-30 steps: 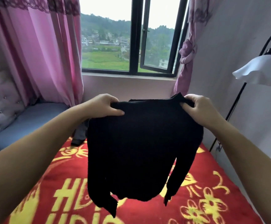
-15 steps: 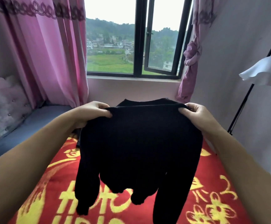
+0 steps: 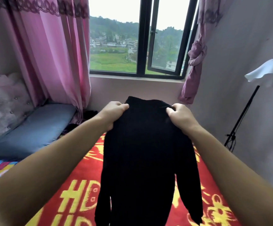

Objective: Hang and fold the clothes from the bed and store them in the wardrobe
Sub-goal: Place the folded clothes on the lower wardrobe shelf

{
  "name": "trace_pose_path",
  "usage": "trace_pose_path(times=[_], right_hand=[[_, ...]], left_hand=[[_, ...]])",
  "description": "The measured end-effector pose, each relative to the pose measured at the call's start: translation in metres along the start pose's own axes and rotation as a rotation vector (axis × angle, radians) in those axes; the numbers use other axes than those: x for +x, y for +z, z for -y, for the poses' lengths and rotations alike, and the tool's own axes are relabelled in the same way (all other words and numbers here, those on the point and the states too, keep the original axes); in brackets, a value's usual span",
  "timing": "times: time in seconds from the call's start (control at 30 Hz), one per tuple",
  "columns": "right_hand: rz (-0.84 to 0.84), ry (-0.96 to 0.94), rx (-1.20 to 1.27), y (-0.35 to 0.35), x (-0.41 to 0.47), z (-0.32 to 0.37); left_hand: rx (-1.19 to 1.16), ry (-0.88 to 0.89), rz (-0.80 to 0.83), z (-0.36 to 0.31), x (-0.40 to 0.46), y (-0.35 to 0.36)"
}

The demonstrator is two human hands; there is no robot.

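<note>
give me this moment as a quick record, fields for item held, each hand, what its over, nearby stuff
item held: black sweater, hanging lengthwise, sleeves dangling
left hand: left hand grips the sweater's top edge on the left
right hand: right hand pinches the top edge on the right
beneath: red blanket with yellow print
nearby: blue pillow at left, pink curtain, window partly open, white lamp at right
wardrobe: not in view

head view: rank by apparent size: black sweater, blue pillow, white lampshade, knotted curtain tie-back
1. black sweater, nearest the camera, so inflated
2. blue pillow
3. white lampshade and knotted curtain: look similar; lampshade is cut off by the frame, so unranked
</note>
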State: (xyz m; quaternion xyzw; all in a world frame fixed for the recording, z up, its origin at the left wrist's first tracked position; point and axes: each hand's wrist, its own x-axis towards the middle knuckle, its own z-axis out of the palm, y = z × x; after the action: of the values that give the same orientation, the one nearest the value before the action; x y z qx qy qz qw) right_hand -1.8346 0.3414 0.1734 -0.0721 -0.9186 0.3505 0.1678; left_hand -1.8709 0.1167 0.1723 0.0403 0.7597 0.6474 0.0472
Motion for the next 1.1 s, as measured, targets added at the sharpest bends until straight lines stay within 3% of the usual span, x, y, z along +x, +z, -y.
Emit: trace_pose_path(times=[0.17, 0.27, 0.33, 0.37, 0.47, 0.57, 0.67, 0.73, 0.87, 1.1], right_hand=[[0.188, -0.182, 0.212, 0.023, -0.026, 0.037], [0.326, -0.223, 0.111, 0.017, -0.034, 0.034], [0.3, -0.243, 0.06, 0.013, -0.035, 0.027], [0.278, -0.243, 0.078, 0.012, -0.035, 0.024], [0.28, -0.236, 0.207, 0.009, -0.035, 0.022], [0.304, -0.325, 0.192, 0.006, -0.035, 0.026], [0.327, -0.358, 0.206, 0.004, -0.037, 0.028], [0.327, -0.335, 0.234, 0.003, -0.039, 0.023], [0.44, -0.216, 0.134, 0.003, -0.041, -0.005], [0.783, 0.003, 0.257, 0.009, -0.042, -0.068]], left_hand=[[-0.036, 0.091, 0.096, -0.01, -0.018, 0.05], [-0.187, 0.049, 0.201, -0.017, -0.023, 0.042], [-0.145, 0.087, 0.283, -0.017, -0.025, 0.035], [0.015, 0.196, 0.26, -0.015, -0.024, 0.033], [0.88, 0.705, 0.067, -0.017, -0.013, 0.022], [1.408, 0.83, 0.222, -0.037, -0.002, 0.015], [1.293, 0.666, 0.482, -0.051, -0.001, 0.014], [1.171, 0.595, 0.57, -0.055, 0.0, 0.014], [1.119, 0.591, 0.631, -0.072, 0.008, 0.02], [1.093, 0.483, 0.744, -0.064, 0.023, 0.028]])
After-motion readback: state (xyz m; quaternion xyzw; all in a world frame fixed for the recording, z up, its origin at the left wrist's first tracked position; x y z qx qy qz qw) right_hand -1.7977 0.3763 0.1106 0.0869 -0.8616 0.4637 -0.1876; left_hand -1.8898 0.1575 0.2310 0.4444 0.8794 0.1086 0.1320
